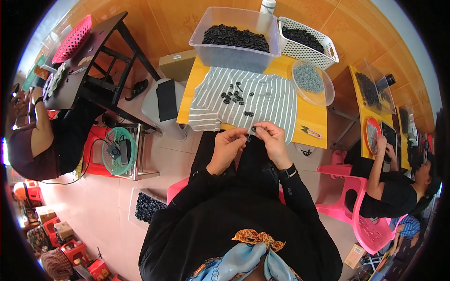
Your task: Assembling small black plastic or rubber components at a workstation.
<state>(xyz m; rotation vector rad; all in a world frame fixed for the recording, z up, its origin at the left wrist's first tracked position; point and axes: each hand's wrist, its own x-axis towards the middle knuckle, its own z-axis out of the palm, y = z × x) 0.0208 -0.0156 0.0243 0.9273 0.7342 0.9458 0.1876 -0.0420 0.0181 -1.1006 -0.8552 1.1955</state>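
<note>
Just off the near edge of the yellow table, my left hand [227, 150] and my right hand [273, 144] meet fingertip to fingertip. The right fingers and thumb pinch a small black plastic piece [253, 129]. Pinched at the left fingertips is another small dark, ring-like piece [248, 138]; its exact kind is too small to tell. Beyond my hands lies a grey-and-white striped cloth [276, 112], seemingly a shirt, with several loose black plastic pieces [232, 97] scattered on it. A short row of black pieces [248, 114] sits closer to my fingers.
A clear bin [234, 58] of black pieces stands at the back, beside a white basket [323, 57]. A round tub [329, 96] holds small grey parts. Thread snips [311, 132] lie at the right edge. Co-workers sit left and right; a pink chair [361, 206] stands right.
</note>
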